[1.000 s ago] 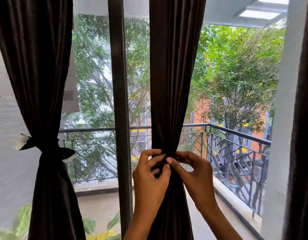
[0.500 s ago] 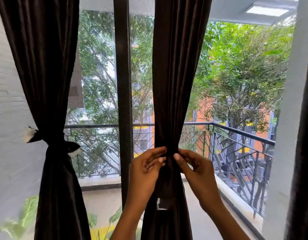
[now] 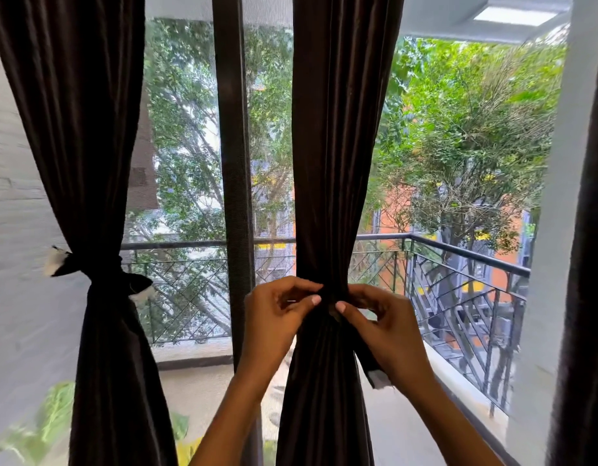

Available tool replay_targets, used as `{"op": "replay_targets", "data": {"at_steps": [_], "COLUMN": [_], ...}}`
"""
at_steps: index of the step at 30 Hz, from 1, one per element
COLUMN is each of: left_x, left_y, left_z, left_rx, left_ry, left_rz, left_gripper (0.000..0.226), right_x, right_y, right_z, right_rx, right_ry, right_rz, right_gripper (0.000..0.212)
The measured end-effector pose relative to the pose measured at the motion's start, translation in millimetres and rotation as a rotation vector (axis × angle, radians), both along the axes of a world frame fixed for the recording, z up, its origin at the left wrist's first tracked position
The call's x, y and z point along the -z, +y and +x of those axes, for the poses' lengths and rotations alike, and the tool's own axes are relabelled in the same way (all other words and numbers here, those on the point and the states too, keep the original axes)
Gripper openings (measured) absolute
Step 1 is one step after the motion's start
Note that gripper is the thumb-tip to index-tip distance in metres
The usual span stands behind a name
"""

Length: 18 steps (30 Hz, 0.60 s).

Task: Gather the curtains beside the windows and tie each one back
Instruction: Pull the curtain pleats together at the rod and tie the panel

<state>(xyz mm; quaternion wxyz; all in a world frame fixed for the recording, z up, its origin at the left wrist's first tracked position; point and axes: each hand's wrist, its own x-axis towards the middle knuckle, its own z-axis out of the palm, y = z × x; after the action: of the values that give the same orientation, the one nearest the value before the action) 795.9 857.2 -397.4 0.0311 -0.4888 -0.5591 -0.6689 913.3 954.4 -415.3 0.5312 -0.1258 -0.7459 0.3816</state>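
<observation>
1. Pinching at the centre of the frame, the left hand and the right hand meet at the waist of the middle curtain, where its dark brown folds are gathered narrow.
2. Both hands have fingers curled, thumb tips nearly touching, gripping a dark tie-back strap wrapped around the gathered cloth.
3. One strap end, with a pale tip, hangs below the right hand at lower right of centre.
4. At the left of the frame, the left curtain is already cinched by its own tie-back, whose white-tipped ends stick out on either side.
5. A dark window post stands between the two curtains.
6. A third curtain hangs loose at the far right edge.
7. Beyond the glass, a balcony railing and green trees show.
</observation>
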Motion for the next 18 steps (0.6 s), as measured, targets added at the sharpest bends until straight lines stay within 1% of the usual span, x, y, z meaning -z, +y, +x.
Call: {"op": "replay_targets", "data": {"at_steps": [2,4,6,7,9,15,18], "left_x": [-1,0,0,1,4,5,2], "left_y": [2,4,5,5,8,9,7], "left_z": [0,2,6,7,12,41,52], "left_rx": [-0.135,-0.329,-0.513,-0.536,-0.484,-0.289,-0.209], "left_ry": [0.113,0.219,0.268,0.26,0.195,-0.086,-0.237], "left_rz": [0.019,0.08,0.091,0.091,0.091,0.062,0.128], "left_gripper": [0.021,0.02,0.018,0.018,0.018,0.009,0.009], "right_x": [1,1,3,4,6,16,21], "right_y": [0,-1,-4,-6,-9,-10,-7], "right_z": [0,-1,-2,-3,-3,-4,-5], "right_rx": [0.0,0.003,-0.005,-0.013,-0.017,0.009,0.053], "right_ry": [-0.001,0.004,0.023,0.035,0.049,0.053,0.075], "right_rz": [-0.006,-0.002,-0.005,-0.016,-0.029,0.053,0.155], "right_gripper": [0.03,0.032,0.032,0.031,0.028,0.03,0.035]}}
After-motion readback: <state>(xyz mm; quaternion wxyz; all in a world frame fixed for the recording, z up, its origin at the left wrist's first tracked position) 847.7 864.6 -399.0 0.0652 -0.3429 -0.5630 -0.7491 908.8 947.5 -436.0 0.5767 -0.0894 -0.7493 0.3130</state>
